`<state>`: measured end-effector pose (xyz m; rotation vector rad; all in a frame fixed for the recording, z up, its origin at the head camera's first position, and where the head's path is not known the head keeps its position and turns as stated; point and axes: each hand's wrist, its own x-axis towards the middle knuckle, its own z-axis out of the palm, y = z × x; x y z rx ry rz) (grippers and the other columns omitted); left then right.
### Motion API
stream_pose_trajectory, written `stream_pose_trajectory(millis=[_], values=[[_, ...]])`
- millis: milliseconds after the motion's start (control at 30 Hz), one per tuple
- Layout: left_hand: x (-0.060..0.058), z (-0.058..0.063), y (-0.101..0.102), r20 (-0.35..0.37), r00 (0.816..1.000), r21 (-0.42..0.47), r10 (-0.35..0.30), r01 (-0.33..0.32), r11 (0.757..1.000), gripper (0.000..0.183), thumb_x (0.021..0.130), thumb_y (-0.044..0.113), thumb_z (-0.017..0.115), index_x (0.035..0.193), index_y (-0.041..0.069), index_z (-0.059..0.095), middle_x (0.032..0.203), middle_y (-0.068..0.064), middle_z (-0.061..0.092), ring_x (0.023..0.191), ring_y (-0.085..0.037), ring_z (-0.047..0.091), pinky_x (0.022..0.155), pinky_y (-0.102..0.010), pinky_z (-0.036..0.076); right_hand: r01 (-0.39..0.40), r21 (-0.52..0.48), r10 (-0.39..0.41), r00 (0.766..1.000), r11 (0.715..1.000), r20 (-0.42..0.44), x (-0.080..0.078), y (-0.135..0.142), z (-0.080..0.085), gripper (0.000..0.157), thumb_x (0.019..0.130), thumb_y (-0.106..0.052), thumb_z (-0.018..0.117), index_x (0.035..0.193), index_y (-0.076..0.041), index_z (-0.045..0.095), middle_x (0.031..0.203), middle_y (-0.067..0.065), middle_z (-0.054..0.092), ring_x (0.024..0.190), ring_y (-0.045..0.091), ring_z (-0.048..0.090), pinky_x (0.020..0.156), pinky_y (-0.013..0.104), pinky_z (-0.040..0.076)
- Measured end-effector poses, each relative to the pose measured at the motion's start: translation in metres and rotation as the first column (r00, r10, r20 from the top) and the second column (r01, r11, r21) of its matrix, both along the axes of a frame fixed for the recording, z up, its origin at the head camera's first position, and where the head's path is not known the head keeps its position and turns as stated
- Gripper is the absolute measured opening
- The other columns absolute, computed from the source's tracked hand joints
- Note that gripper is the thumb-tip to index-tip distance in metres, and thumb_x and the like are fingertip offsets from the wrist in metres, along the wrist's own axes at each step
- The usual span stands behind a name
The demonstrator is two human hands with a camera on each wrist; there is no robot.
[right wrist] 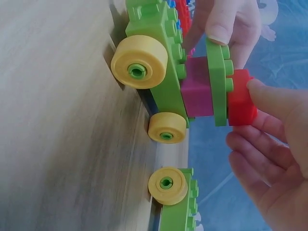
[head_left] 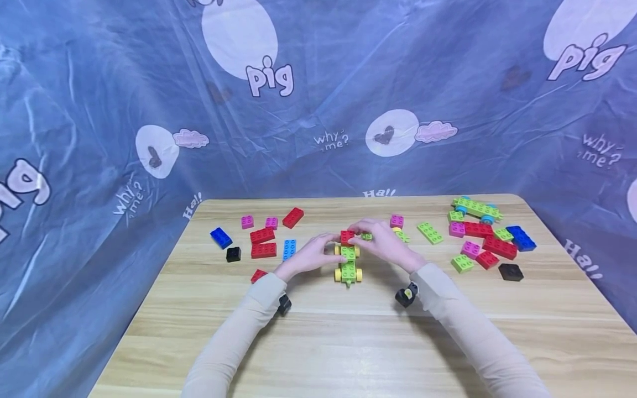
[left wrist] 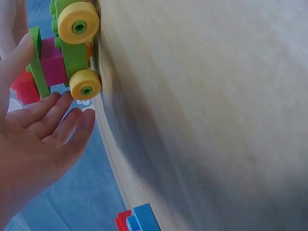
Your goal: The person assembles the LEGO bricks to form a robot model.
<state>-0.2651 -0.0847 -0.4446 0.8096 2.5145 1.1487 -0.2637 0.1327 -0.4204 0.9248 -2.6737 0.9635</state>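
Observation:
A green toy car base with yellow wheels (head_left: 348,271) stands on the table in front of me. On it, in the right wrist view, sit a purple block (right wrist: 196,86), then a thin green plate (right wrist: 219,82), with a red block (right wrist: 242,97) at the plate's studs. My right hand (head_left: 380,241) pinches that red block between thumb and fingers. From the other side my left hand (head_left: 313,254) grips the green plate, its thumb at the near edge and fingertips at the far edge in the left wrist view.
Loose red, pink, blue and black blocks, such as a red one (head_left: 264,251), lie at the left. More blocks, including a black one (head_left: 511,272), are scattered at the right. Behind them stands a green base with blue wheels (head_left: 478,209). Another yellow-wheeled green piece (right wrist: 175,211) sits beside the car.

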Motion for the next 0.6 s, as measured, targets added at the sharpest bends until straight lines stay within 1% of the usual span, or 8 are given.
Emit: stream_pose_trajectory(millis=[100,167,333,467,600], values=[[0.0001,0.0007,-0.0004,-0.006,1.0,-0.006,0.002,-0.002,1.0,0.065,0.082,0.039,0.069,0.136,0.01,0.046,0.138,-0.007,0.05,0.128,-0.021,0.048,0.105,-0.035,0.044,-0.008,0.014,0.008,0.999,1.0,-0.033,0.0013,-0.0015,0.0018,0.036,0.084,-0.025,0.068,0.112,-0.003,0.064,0.107,0.012,0.069,0.097,0.025,0.066,0.089,0.04,0.055],[0.0001,0.001,-0.0006,-0.008,1.0,-0.004,0.001,-0.001,1.0,0.066,0.082,0.039,0.069,0.136,0.01,0.046,0.138,-0.007,0.05,0.128,-0.022,0.048,0.106,-0.036,0.044,-0.001,0.023,0.002,0.999,1.0,-0.041,0.0017,-0.0023,0.0019,0.037,0.084,-0.026,0.068,0.112,-0.003,0.064,0.109,0.013,0.068,0.098,0.026,0.066,0.09,0.04,0.055],[-0.0001,0.0005,-0.0013,-0.012,1.0,-0.001,0.0,0.0,1.0,0.066,0.081,0.04,0.07,0.135,0.01,0.047,0.137,-0.008,0.051,0.127,-0.023,0.048,0.105,-0.037,0.045,0.001,0.029,0.0,1.0,1.0,-0.031,0.0018,-0.003,0.0008,0.034,0.085,-0.025,0.068,0.112,-0.004,0.065,0.11,0.012,0.067,0.1,0.024,0.065,0.091,0.038,0.054],[-0.0006,-0.0005,-0.0013,-0.017,1.0,-0.005,-0.003,0.003,1.0,0.066,0.081,0.041,0.07,0.135,0.01,0.048,0.136,-0.007,0.051,0.127,-0.022,0.049,0.104,-0.037,0.045,-0.01,0.033,0.011,0.999,0.999,-0.035,0.0022,-0.0022,0.0006,0.033,0.086,-0.023,0.066,0.113,-0.004,0.065,0.111,0.013,0.067,0.1,0.025,0.065,0.091,0.039,0.054],[-0.0007,-0.0006,-0.0007,-0.021,1.0,-0.011,-0.003,0.003,1.0,0.067,0.081,0.042,0.07,0.135,0.01,0.047,0.136,-0.007,0.051,0.127,-0.022,0.049,0.105,-0.037,0.044,0.003,0.036,-0.002,1.0,0.999,-0.023,0.0021,-0.0015,0.0004,0.033,0.086,-0.024,0.067,0.113,-0.005,0.065,0.111,0.012,0.067,0.1,0.025,0.065,0.091,0.039,0.054]])
